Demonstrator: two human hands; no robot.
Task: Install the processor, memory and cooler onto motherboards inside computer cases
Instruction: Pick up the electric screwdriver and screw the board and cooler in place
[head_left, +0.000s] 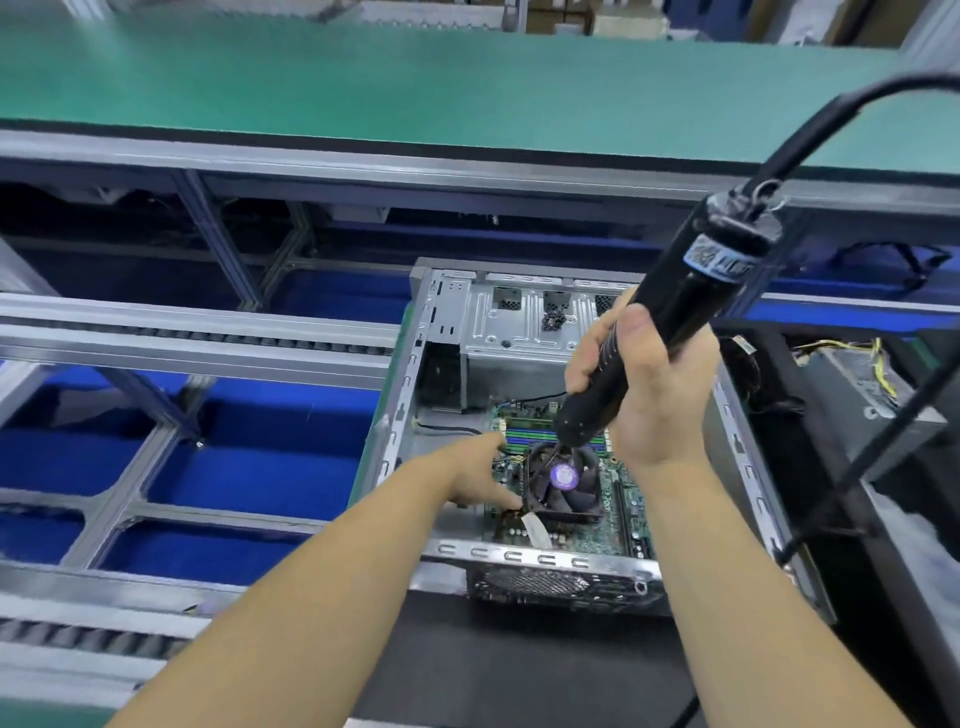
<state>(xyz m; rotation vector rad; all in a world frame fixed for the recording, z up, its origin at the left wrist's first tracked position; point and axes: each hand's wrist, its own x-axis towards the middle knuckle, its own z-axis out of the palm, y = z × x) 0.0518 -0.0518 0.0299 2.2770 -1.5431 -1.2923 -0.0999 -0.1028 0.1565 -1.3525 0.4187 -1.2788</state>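
An open grey computer case (441, 551) lies on its side in front of me. Inside it is a green motherboard (631, 512) with a black fan cooler (563, 480) sitting on it, and memory slots (524, 435) just behind the cooler. My right hand (644, 384) grips a black electric screwdriver (691, 306), whose tip points down at the cooler's far edge. My left hand (475, 475) rests against the cooler's left side with its thumb at the cooler's front left corner. A white tag (536, 530) lies in front of the cooler.
The screwdriver's black cable (883, 98) arcs up to the right. A second black case with a power supply (878, 395) stands at the right. Roller conveyor rails (208, 338) and blue floor lie to the left. A green bench top (363, 83) runs across the back.
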